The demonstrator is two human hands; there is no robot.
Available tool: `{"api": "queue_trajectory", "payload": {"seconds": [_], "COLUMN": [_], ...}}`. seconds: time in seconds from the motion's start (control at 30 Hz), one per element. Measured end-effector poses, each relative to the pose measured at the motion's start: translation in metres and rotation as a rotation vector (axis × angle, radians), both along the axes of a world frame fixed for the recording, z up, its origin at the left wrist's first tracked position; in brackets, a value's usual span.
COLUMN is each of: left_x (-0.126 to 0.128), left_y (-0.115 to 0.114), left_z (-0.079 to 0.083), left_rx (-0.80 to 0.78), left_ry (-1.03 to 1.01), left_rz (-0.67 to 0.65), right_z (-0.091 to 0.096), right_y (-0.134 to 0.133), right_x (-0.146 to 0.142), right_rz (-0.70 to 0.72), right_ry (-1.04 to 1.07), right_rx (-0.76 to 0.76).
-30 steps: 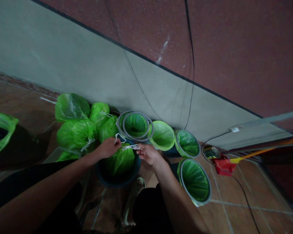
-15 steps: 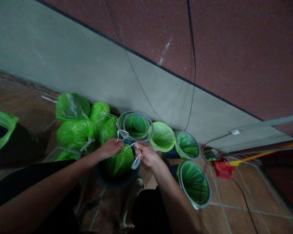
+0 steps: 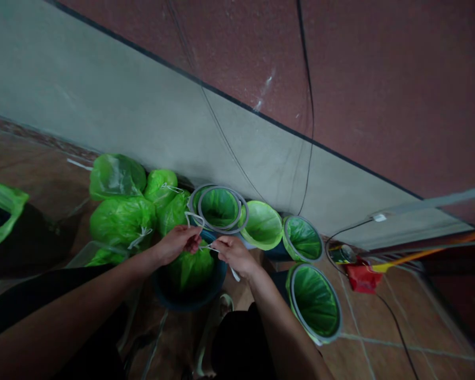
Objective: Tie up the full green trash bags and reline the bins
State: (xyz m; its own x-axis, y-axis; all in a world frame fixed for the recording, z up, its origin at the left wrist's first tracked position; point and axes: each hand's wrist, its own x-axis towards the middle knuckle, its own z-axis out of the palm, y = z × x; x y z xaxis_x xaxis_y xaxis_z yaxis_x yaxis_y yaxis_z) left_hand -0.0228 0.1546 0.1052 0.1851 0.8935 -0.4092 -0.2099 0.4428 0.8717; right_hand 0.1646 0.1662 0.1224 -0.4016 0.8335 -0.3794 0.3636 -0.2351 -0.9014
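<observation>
A gathered green garbage bag [image 3: 192,268] sits in a dark round bin [image 3: 188,303] in front of me. White drawstrings [image 3: 195,216] come from its neck. My left hand [image 3: 179,244] is closed on one string, whose loop stands up above the fingers. Pinched in my right hand [image 3: 233,254] is the other string; a white end hangs below that hand. Between the two hands a stretch of string runs over the top of the bag. The fingers of both hands are partly hidden.
Tied green bags [image 3: 121,219] lie to the left by the wall. Green-lined bins [image 3: 261,224] stand along the wall and at right, one bin [image 3: 315,302] nearer me. A red dustpan [image 3: 364,277], a yellow-handled tool [image 3: 383,266] and a black cable [image 3: 396,319] are farther right.
My right hand has turned slightly, and the hanging string end has swung right. The string between the hands sits a little lower. The view has shifted slightly.
</observation>
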Motion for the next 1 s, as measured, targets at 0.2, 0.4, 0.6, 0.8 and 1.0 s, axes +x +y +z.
{"api": "queue_trajectory", "payload": {"seconds": [0.2, 0.4, 0.6, 0.8, 1.0], "left_x": [-0.003, 0.003, 0.008, 0.013, 0.010], "left_y": [-0.001, 0.000, -0.008, -0.014, -0.012], "left_z": [-0.004, -0.014, -0.022, -0.028, -0.026], "left_rx": [0.117, 0.361, 0.496, 0.349, 0.212], "left_ry": [-0.017, 0.238, 0.407, 0.288, 0.252], "left_rz": [-0.091, -0.235, -0.306, -0.239, -0.254], "right_z": [-0.004, -0.006, -0.010, -0.013, -0.009], "right_y": [0.001, -0.002, -0.009, -0.002, 0.002], "right_x": [-0.003, -0.019, -0.037, -0.032, -0.024], "right_rz": [-0.059, -0.173, -0.295, -0.507, -0.525], "right_ry": [0.031, 0.191, 0.348, 0.440, 0.573], "right_rx": [0.041, -0.134, -0.222, -0.246, -0.397]}}
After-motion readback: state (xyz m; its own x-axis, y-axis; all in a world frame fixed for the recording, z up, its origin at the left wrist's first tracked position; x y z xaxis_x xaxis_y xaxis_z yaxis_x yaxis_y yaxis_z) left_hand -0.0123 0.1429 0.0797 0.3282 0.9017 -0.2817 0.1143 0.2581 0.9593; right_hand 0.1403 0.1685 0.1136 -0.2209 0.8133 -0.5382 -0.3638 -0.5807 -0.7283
